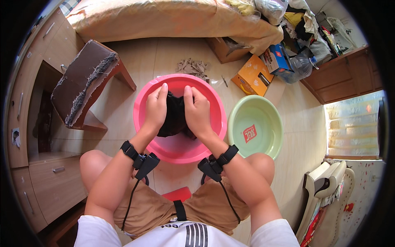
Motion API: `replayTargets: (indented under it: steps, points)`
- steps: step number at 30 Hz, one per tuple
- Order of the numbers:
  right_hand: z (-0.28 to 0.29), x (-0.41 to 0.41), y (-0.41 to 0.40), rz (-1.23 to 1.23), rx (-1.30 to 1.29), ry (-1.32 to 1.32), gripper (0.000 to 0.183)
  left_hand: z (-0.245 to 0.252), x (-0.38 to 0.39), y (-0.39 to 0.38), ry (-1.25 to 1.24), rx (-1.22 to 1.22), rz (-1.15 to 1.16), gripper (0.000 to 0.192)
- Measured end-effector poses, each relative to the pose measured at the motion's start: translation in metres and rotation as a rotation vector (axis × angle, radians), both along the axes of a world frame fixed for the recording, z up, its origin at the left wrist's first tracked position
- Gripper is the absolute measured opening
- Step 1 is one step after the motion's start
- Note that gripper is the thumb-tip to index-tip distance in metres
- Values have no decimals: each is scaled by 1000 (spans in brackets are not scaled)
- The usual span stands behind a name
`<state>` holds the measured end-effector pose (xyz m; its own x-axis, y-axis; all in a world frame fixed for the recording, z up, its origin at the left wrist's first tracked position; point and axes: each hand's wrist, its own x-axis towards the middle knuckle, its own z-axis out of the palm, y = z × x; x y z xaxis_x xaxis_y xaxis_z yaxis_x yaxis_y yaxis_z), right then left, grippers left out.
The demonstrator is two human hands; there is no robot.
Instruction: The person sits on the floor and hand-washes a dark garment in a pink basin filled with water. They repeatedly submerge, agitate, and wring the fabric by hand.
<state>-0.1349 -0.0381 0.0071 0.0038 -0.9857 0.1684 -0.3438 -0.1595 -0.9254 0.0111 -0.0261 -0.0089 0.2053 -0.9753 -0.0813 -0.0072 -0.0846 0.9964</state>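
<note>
A black cloth point(173, 119) is stretched between my two hands above the pink plastic basin point(182, 158). My left hand point(155, 108) pinches its left upper edge, thumb on top. Its right upper edge is gripped by my right hand point(198, 110), also with the thumb up. The cloth's lower part hangs into the basin, where cloudy liquid shows beneath it. What kind of garment it is, I cannot tell. To the right of the pink basin stands a light green plastic basin point(236, 122) with clear water and a red printed mark on its bottom.
A worn stool point(85, 80) stands at the left by wooden drawers point(58, 182). Crumpled cloth point(193, 66) lies behind the pink basin. An orange cardboard box point(251, 74), a blue box point(279, 58) and a large plastic bottle point(301, 67) sit back right. A covered bed point(154, 21) spans the back.
</note>
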Motion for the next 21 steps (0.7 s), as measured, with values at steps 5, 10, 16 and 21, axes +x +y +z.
replayTargets:
  steps: [5,10,16,21]
  points:
    - [2,-15,-12,-22,25,-186,44,-13,3,6,-50,-160,62,40]
    - [7,-30,-18,90,140,-347,44,-35,11,22,-3,14,-76,47]
    - [11,-34,-19,119,257,-607,45,-51,6,46,-241,-17,-386,81]
    - [8,-39,-24,87,310,-727,41,-54,-1,43,-357,-91,-346,60]
